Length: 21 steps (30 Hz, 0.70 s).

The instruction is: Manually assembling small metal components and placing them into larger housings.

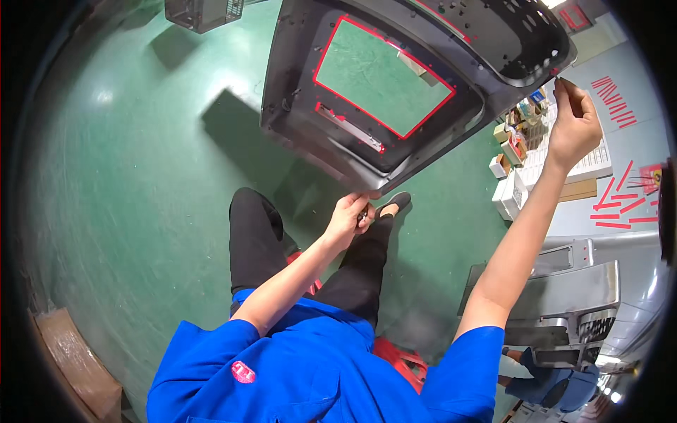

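A large dark moulded panel [437, 151] is tilted up in front of me, with a rectangular opening edged in red strips. Several small clips or holes dot its surface. At its near lower corner my left hand [347, 218] is closed, thumb and fingers on the rim; a small dark object [363, 213], too small to name, shows within the curled fingers. My right hand [575, 123] is raised at the panel's right corner, thumb and fingertips pinched together against the edge. A speck of red shows by those fingertips; what they pinch is hidden.
To the right, a pale table [620, 77] carries loose red strips [617, 206], small boxes [513, 148] and a white tray [591, 158]. More grey panels [575, 292] stand nearer, beside another person in blue [557, 388]. A dark crate [204, 14] is at the far left, a wrapped carton [77, 359] near left.
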### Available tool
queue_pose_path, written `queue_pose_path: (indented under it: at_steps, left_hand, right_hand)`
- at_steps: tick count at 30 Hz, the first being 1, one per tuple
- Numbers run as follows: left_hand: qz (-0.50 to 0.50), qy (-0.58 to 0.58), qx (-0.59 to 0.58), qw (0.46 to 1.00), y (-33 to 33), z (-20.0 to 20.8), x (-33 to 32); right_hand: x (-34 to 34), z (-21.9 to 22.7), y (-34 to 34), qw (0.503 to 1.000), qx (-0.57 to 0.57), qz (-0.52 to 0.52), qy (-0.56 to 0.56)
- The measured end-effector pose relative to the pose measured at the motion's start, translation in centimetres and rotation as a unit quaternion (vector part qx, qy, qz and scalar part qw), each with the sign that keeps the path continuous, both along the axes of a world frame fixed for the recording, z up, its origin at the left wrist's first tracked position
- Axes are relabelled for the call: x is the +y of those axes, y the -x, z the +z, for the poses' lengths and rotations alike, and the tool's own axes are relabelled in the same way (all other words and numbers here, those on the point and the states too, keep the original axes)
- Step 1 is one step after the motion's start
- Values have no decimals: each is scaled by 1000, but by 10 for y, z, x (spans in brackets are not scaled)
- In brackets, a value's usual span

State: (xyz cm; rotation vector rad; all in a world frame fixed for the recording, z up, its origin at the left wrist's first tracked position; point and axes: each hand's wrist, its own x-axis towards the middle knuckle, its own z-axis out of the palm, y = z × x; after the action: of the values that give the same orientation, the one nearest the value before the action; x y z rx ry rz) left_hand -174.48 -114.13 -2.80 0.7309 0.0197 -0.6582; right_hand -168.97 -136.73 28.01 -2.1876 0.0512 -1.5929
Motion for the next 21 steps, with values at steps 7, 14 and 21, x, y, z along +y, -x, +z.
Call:
queue_pose_path:
  at_steps: [7,14,21]
  left_hand:
    - [9,-16,0,1000,-12,7,-9]
    - [15,-7,-8,1000,-18,-6,-15]
    - [-1,30,2,1000,-15,2,-13]
  right_hand:
    - [-9,19,-3,989,31,-86,116]
    - [16,37,-6,920,139,-211,300]
    - [-24,32,-41,960,159,-127,192]
